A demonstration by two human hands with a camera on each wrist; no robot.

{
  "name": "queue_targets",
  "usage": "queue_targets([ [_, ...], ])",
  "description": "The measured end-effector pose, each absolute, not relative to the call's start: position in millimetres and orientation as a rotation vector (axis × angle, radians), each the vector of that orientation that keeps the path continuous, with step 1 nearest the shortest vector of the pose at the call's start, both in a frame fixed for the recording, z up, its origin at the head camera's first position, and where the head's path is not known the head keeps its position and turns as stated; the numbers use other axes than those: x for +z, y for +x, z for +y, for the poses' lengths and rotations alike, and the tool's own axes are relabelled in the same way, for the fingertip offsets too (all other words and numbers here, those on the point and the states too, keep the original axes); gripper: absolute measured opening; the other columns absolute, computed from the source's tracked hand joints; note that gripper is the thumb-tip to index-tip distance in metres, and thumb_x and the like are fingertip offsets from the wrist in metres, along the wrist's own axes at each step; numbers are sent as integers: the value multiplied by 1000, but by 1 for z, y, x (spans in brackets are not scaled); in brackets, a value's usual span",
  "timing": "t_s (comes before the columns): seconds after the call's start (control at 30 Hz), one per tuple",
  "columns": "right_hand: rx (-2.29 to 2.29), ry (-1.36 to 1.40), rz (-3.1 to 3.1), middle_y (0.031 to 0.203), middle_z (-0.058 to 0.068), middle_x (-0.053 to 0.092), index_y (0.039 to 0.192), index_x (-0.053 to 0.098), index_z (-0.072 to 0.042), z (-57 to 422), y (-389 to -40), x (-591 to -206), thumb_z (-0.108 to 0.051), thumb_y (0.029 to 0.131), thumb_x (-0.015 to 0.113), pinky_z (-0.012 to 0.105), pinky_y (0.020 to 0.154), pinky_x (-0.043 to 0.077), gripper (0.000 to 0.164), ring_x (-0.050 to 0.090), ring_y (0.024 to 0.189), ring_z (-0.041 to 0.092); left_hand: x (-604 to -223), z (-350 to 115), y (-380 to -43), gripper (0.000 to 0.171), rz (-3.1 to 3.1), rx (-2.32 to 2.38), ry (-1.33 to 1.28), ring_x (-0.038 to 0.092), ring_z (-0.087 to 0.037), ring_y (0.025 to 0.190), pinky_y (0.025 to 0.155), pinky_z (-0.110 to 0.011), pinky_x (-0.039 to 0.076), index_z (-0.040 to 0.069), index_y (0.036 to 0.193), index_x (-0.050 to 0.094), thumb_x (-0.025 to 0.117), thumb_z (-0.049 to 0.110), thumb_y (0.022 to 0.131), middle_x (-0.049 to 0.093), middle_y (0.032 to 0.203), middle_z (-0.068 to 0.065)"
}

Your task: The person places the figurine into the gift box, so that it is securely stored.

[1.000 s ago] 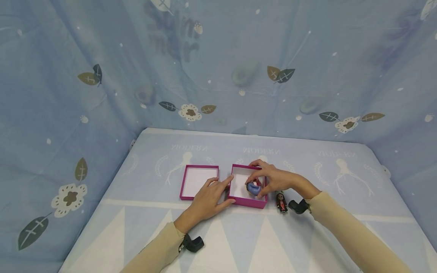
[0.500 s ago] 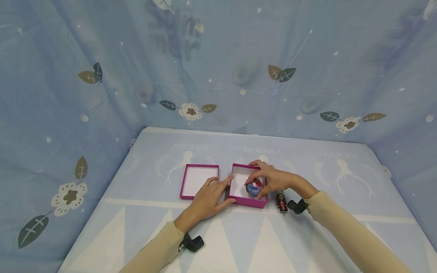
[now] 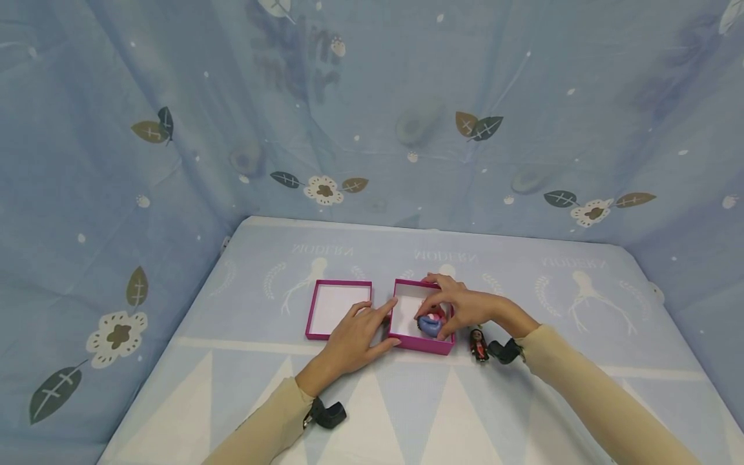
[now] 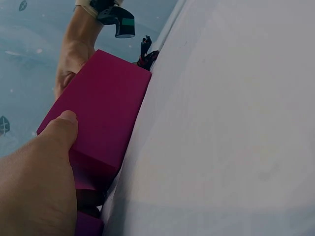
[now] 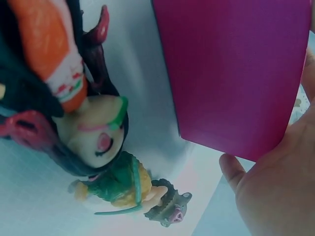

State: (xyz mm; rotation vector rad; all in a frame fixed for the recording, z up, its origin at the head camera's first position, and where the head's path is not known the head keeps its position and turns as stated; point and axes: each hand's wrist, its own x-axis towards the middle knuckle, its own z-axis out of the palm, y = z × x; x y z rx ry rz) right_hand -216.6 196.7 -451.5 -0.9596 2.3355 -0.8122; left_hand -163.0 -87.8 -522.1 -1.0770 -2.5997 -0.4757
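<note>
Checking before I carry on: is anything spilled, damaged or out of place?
Nothing looks spilled or damaged. A black-haired plastic figurine in orange and a boar-headed figurine in green and yellow lie outside the rectangular magenta box, but seem merely set aside. The shallow magenta-rimmed white tray rests to the box's left.

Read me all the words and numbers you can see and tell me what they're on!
"MODERN": on the tablecloth, in faint pale letters, three times across.
Dark smudges on the blue curtain: too blurred to read.
Pink box: no words that I can see.
</note>
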Motion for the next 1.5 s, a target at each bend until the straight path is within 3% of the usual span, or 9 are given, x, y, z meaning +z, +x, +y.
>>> queue_targets([
  [0.73,-628,-893,2343,161,20,12,109,72,-38,189,-215,-443,-21,73,85,75,111,4,42,-6,149,41,-524,-88,-164,78,-2612,-460,-1068,65,-10,105,114,-38,33,16,155,27,50,60,95,72,109,5],
  [1.2,-582,-859,2344,162,20,8,107,73,-41,188,-216,-440,-21,73,84,74,111,5,41,-6,149,40,-522,-88,-163,78,-2636,-469,-1072,65,-9,107,115,-38,33,15,155,29,50,59,94,72,109,5],
  [1.5,-538,-849,2358,162,21,7,109,75,-37,188,-215,-438,-21,74,84,74,112,4,40,-5,149,41,-521,-87,-163,78,-2630,-491,-1077,65,-9,107,115,-38,33,14,154,30,54,57,94,72,110,5],
])
